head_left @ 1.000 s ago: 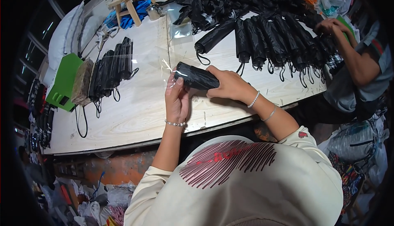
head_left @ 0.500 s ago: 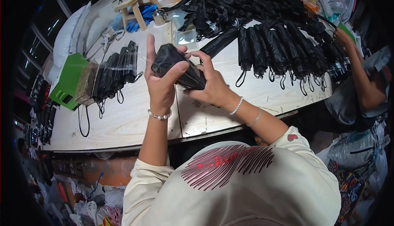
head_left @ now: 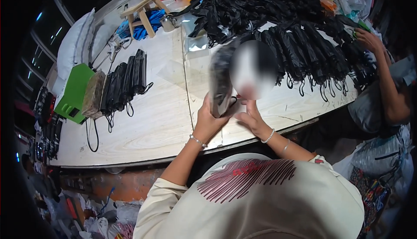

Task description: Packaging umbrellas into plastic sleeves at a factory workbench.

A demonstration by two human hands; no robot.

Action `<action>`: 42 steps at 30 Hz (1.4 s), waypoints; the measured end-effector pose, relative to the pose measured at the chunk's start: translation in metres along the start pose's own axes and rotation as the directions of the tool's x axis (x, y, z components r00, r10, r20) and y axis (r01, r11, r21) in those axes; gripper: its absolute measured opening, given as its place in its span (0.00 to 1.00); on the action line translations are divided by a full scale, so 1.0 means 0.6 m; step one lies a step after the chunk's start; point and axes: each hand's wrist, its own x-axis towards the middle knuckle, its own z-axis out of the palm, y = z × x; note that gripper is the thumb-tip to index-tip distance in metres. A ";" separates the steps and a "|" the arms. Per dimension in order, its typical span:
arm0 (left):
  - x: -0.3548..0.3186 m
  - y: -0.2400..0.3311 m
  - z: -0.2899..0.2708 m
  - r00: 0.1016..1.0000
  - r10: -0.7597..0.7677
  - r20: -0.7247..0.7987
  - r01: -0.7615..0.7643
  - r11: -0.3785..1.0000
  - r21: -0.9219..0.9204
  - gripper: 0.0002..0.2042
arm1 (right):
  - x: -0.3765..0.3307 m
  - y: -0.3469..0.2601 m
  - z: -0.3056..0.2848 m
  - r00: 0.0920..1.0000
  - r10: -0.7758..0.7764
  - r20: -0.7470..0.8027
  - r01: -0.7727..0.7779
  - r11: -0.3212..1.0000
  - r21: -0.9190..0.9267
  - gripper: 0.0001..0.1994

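Note:
My left hand [head_left: 210, 118] is wrapped round the lower end of a folded black umbrella [head_left: 220, 80], which stands up from it over the table's middle and is smeared by motion. A small dark strap loop shows near its lower end. Just right of it, my right hand [head_left: 253, 118] has its thumb and fingers apart, with nothing seen in them. A round blurred patch hides what lies above that hand. Several folded black umbrellas with wrist loops [head_left: 124, 82] lie side by side at the left. A longer row of folded umbrellas [head_left: 299, 58] lies at the right.
A brown block [head_left: 93, 94] and a green holder [head_left: 74, 93] flank the left row. At the back are a heap of black fabric pieces [head_left: 260, 6], a small wooden stool [head_left: 143, 15] and clear plastic sleeves [head_left: 197, 43]. Another person's hand [head_left: 369, 39] works at the right.
Both hands have come down and to the right, nearer the table's front edge. The umbrella has turned more upright. My right hand has come off its side.

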 end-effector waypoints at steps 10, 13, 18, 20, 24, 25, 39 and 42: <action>0.024 0.037 -0.165 0.885 -0.412 -0.217 0.260 0.824 -0.503 0.40 | -0.058 -0.018 -0.052 0.981 -0.083 0.176 0.169 0.806 -0.567 0.32; 0.069 -0.068 -0.332 0.789 -0.072 -0.610 0.130 0.990 0.051 0.36 | -0.057 -0.028 -0.038 0.970 -0.081 0.228 0.207 0.762 -0.613 0.30; 0.082 -0.173 -0.559 0.712 -0.009 -0.702 0.490 0.722 0.488 0.31 | -0.044 -0.035 -0.020 0.957 -0.018 0.291 0.222 0.694 -0.685 0.28; 0.081 -0.215 -0.591 0.590 -0.043 -0.806 0.791 0.227 0.567 0.34 | -0.044 -0.038 -0.021 0.948 0.039 0.315 0.210 0.666 -0.715 0.27; 0.166 -0.163 -0.445 0.705 0.374 -0.603 0.573 0.202 0.795 0.29 | -0.035 -0.029 -0.034 0.953 0.053 0.297 0.206 0.605 -0.769 0.27; 0.172 -0.144 -0.404 0.807 0.405 -0.430 0.267 0.399 0.877 0.25 | -0.039 -0.029 -0.033 0.949 0.049 0.313 0.225 0.594 -0.773 0.26; 0.303 -0.106 0.037 0.997 0.073 -0.030 -0.050 0.884 0.465 0.26 | -0.037 -0.023 -0.030 0.943 0.114 0.312 0.176 0.625 -0.760 0.28; 0.282 -0.059 0.019 0.960 -0.265 0.086 0.263 0.964 0.026 0.21 | -0.039 -0.024 -0.042 0.953 0.109 0.282 0.143 0.661 -0.737 0.31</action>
